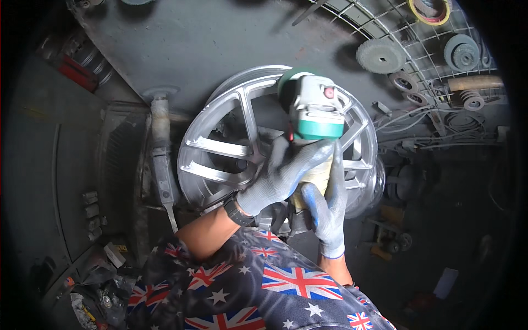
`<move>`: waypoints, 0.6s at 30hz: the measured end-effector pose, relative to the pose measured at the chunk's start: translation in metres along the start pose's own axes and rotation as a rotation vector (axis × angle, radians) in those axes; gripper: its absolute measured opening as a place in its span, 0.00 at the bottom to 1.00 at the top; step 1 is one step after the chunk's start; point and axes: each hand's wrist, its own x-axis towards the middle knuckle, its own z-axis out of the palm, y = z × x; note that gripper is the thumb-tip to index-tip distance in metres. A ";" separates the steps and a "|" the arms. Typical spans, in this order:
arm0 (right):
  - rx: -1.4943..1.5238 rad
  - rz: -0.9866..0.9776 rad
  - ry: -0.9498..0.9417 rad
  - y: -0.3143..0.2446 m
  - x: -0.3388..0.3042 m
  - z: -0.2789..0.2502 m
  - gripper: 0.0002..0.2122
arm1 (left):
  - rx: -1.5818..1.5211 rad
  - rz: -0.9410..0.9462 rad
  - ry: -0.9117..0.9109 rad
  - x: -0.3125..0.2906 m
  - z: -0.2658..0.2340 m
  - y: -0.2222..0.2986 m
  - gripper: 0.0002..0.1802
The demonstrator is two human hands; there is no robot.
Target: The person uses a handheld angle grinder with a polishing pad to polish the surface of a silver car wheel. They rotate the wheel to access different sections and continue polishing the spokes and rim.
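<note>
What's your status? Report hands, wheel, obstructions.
Left hand, right hand: both gripping grinder. Silver wheel under it, contact unclear. Grinder hiding part of wheel.

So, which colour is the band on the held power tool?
The band is bluish green, best seen in the head view.

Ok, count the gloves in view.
2: the left glove grips the power tool from the left, the right glove from the right. Dark areas may hide others.

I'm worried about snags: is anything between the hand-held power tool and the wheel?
Nothing visible. The left hand and right hand grip the power tool over the wheel; its body hides what lies directly beneath, so contact can't be judged.
</note>
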 end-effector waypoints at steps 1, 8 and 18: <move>0.012 0.006 0.038 0.000 -0.001 0.000 0.40 | 0.418 0.193 -0.078 0.001 -0.003 -0.004 0.21; -0.061 0.018 0.012 0.004 -0.005 0.005 0.40 | 0.346 0.214 0.025 -0.008 -0.006 0.000 0.26; -0.126 -0.007 -0.007 0.000 -0.005 0.007 0.41 | 0.431 0.230 0.046 -0.016 -0.009 -0.009 0.22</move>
